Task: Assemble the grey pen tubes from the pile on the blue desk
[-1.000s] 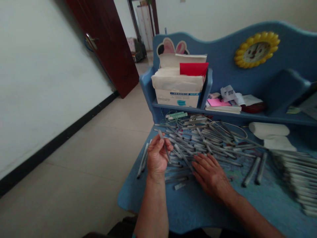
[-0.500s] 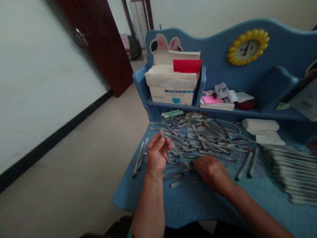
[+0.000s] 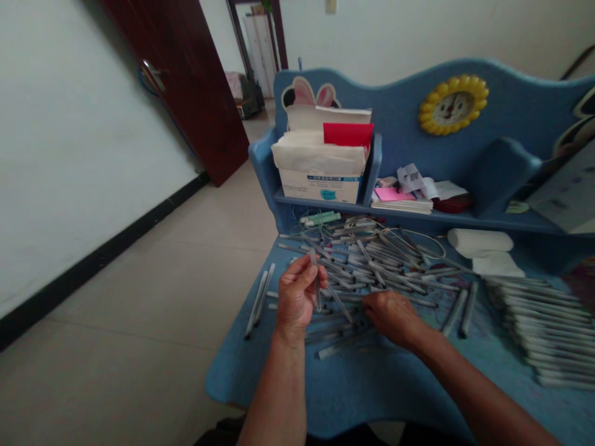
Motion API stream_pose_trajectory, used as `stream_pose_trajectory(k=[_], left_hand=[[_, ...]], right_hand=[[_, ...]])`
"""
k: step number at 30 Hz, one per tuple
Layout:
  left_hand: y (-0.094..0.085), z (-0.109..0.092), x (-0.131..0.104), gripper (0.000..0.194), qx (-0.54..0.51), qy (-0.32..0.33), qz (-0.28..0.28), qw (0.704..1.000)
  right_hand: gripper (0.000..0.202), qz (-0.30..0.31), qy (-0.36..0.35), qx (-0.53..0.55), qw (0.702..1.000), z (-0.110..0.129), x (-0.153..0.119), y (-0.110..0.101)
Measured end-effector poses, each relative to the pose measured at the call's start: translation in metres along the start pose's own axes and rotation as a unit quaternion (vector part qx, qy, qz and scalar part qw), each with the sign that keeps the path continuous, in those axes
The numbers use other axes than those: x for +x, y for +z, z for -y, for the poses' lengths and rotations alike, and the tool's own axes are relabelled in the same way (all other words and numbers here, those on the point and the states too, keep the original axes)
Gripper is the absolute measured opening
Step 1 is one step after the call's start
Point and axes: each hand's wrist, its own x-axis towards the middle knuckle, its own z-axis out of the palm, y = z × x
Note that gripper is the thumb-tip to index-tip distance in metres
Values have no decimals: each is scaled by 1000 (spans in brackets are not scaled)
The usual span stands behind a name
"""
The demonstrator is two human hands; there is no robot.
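Thumb and fingers of my left hand [image 3: 297, 291] pinch a clear, slim pen [image 3: 317, 286], held nearly upright over the desk. My right hand [image 3: 389, 314] is low over the near side of a loose heap of pens [image 3: 372, 263]; its fingers are curled, and whatever they hold is hidden. Several grey-and-clear pens lie between and behind the hands. Two more pens [image 3: 259, 302] rest at the desk's left edge, and another pair [image 3: 469, 310] lies to the right of my right hand.
A neat stack of pens [image 3: 548, 328] lies at the right. Behind the heap, the blue desk's shelf [image 3: 353, 205] holds a white box [image 3: 320, 176] and papers. A white roll [image 3: 481, 240] sits at the back right.
The camera view has tilted slightly up and shifted. My left hand still holds its pen, now turned more upright. My right hand has stayed by the heap, its fingers slightly more curled.
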Motion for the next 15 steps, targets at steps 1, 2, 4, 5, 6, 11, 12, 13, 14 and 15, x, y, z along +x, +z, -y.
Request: stream_pose_trajectory(k=[1, 2, 4, 5, 6, 11, 12, 13, 14, 15], left_hand=[[1, 1, -1, 22, 8, -4, 5, 1000], [2, 1, -1, 23, 15, -7, 11, 1000], [4, 3, -3, 23, 34, -12, 24, 999], [5, 3, -4, 22, 44, -14, 29, 999], [6, 4, -4, 23, 53, -17, 33, 998], [11, 6, -9, 25, 110, -44, 62, 991], [12, 6, -10, 25, 125, -51, 72, 988], [13, 6, -11, 25, 140, -58, 83, 985], [14, 5, -12, 24, 153, -66, 96, 981], [14, 5, -13, 23, 161, -73, 108, 978]], right_hand=[[23, -3, 5, 11, 1000, -3, 0, -2], [24, -8, 9, 18, 1000, -6, -1, -4], [23, -28, 24, 74, 997, -14, -2, -8], [22, -44, 37, 142, 988, -19, -3, -9], [21, -64, 54, 238, 968, -24, -4, -10], [21, -136, 115, 689, 703, -39, -17, -12], [22, -141, 115, 728, 661, -40, -21, -12], [22, -142, 112, 756, 629, -40, -24, -12], [23, -142, 107, 775, 606, -39, -28, -12], [23, -141, 103, 786, 592, -38, -31, -13]])
